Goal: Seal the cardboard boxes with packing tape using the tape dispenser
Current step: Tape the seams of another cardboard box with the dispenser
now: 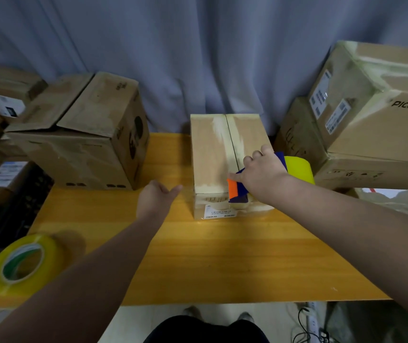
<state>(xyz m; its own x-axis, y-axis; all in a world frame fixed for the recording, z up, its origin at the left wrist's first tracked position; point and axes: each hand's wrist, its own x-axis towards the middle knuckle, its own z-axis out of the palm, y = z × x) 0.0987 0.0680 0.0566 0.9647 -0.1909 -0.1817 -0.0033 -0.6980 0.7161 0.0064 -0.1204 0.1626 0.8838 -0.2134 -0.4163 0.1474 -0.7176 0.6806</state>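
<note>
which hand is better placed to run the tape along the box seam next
Right. The right hand grips the tape dispenser at the near end of the seam on the box; the left hand sits beside the box, away from the dispenser.

The right hand (pixel 260 172) is gripping the tape dispenser (pixel 237 194) on the cardboard box (pixel 210 154) beneath it; the left hand (pixel 157 196) is pointing its thumb at that box.

**Lighting and picture quality**

Moderately bright, evenly lit from above. Soft sheen across table (pixel 222 256); faint shadow beside tape roll (pixel 22 263). Noted strong wide-angle bending at edges, with stacked boxes (pixel 371 107) leaning inward. Found motion blur on left hand (pixel 157 196) and softness on tape roll. Sharpest around tape dispenser (pixel 235 191). Dimmer toward left edge.
</note>
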